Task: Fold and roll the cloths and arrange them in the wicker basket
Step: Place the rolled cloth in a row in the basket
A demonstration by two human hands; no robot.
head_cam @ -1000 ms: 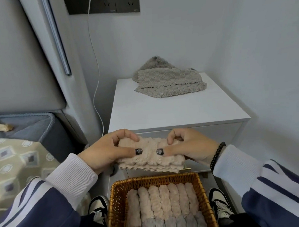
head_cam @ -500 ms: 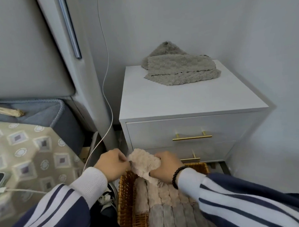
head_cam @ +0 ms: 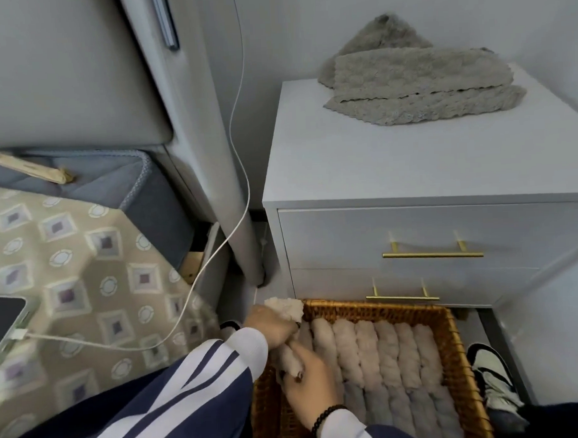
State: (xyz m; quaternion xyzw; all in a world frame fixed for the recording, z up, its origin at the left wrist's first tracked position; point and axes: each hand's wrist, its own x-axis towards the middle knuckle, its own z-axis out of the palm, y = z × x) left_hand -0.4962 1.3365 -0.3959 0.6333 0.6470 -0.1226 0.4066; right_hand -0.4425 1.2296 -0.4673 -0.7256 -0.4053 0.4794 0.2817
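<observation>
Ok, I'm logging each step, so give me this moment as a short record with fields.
held item: beige rolled cloth
left hand: grips the roll's far end
right hand: grips its near end
placement: going into the wicker basket at its left edge
basket contents: row of beige rolls, grey rolls nearer
still to do: grey cloths on the nightstand

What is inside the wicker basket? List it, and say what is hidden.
Inside the wicker basket: a row of rolled beige cloths, rolled grey cloths nearer. Both hands, left hand and right hand, hold another beige roll at its left end. The basket floor is covered.
</observation>
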